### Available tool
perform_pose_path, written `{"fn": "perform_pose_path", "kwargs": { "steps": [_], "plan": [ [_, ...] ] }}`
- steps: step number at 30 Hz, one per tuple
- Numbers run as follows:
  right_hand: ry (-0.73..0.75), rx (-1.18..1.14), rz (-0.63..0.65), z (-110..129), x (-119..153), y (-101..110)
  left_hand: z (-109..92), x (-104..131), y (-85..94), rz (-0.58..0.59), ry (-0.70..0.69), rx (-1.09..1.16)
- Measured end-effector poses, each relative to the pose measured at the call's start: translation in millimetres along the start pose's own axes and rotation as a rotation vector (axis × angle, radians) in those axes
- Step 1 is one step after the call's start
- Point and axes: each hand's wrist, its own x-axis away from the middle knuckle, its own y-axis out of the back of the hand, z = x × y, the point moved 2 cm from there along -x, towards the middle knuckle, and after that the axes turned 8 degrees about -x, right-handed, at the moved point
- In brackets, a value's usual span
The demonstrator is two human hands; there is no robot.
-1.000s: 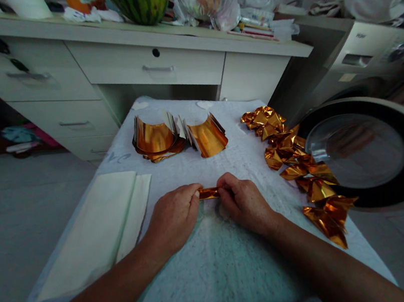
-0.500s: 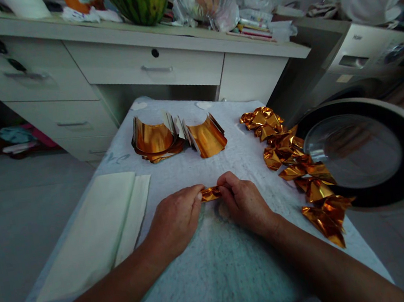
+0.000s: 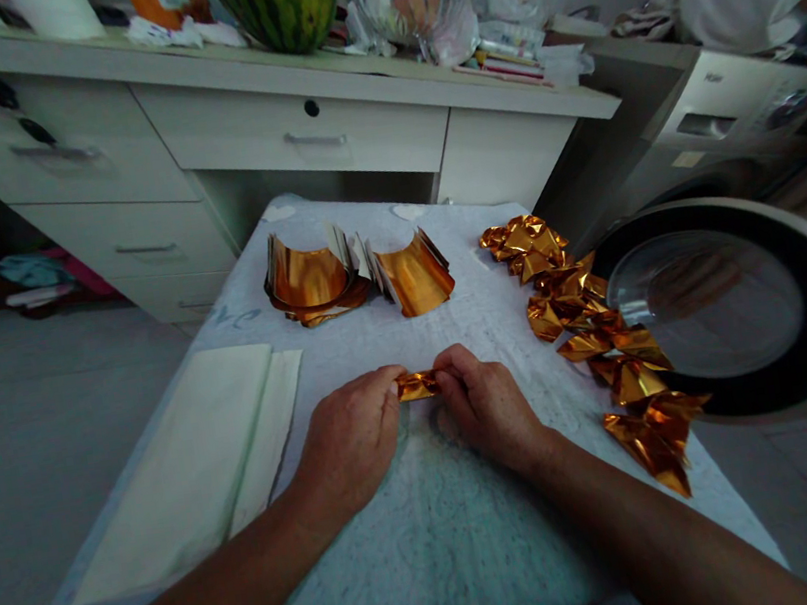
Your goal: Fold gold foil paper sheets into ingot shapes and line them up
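Between my two hands is a narrow folded strip of gold foil paper [image 3: 417, 385], its ends hidden under my fingers. My left hand [image 3: 355, 436] pinches the left end, thumb toward me. The right end is gripped by my right hand [image 3: 491, 406], fingers curled. Beyond them on the cloth-covered table [image 3: 441, 550] stand two curved stacks of gold foil sheets, a left stack [image 3: 309, 276] and a right stack [image 3: 415, 275]. A row of folded gold foil pieces [image 3: 578, 307] runs along the table's right side.
Pale folded sheets [image 3: 184, 457] lie at the table's left. Behind is a white drawer counter [image 3: 304, 145] with a watermelon [image 3: 279, 3], plastic bags and clutter on top. On the right, a washing machine's round door [image 3: 729, 304] hangs open against the table side.
My left hand has shifted very slightly left, and a little more of the foil strip shows between my hands. The stacks and folded pieces stay where they were.
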Motion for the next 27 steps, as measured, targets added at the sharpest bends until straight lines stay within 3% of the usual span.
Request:
{"fn": "perform_pose_path", "kwargs": {
  "steps": [9, 16, 27],
  "plan": [
    [0.005, 0.038, 0.027, -0.9, -1.2, -3.9, -2.3, -2.1, 2.8, 0.053, 0.043, -0.028],
    [-0.005, 0.016, -0.012, -1.5, -1.6, -3.3, 0.7, -0.7, -0.6, 0.022, -0.017, 0.025],
    [0.022, 0.041, 0.006, -5.8, -1.8, -6.7, -1.0, -3.2, -2.6, 0.006, 0.013, -0.017]
  ]
}}
